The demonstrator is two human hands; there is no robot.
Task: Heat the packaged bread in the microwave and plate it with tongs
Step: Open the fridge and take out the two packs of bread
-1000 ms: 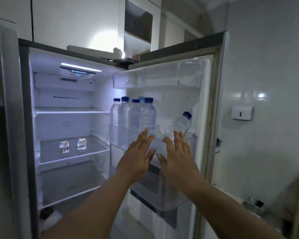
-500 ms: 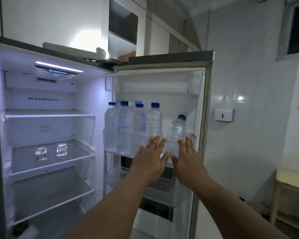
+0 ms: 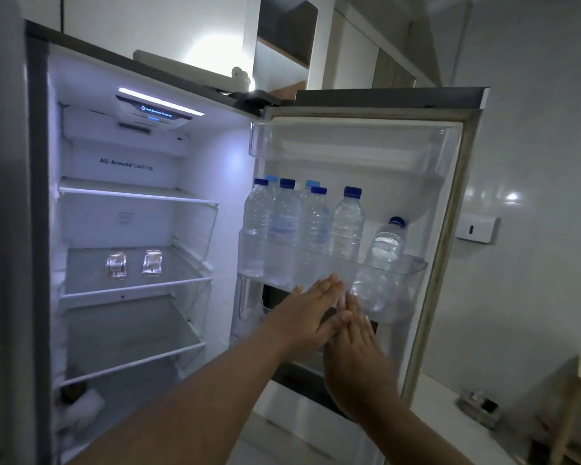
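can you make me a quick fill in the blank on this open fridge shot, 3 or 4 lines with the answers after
1. The fridge door stands ____.
2. The water bottles on the door shelf have ____ caps.
3. The bottle nearest the door's outer edge is ____, not upright like the others.
4. The left hand and right hand reach out with fingers ____, gripping nothing.

Answers: open; blue; tilted; straight
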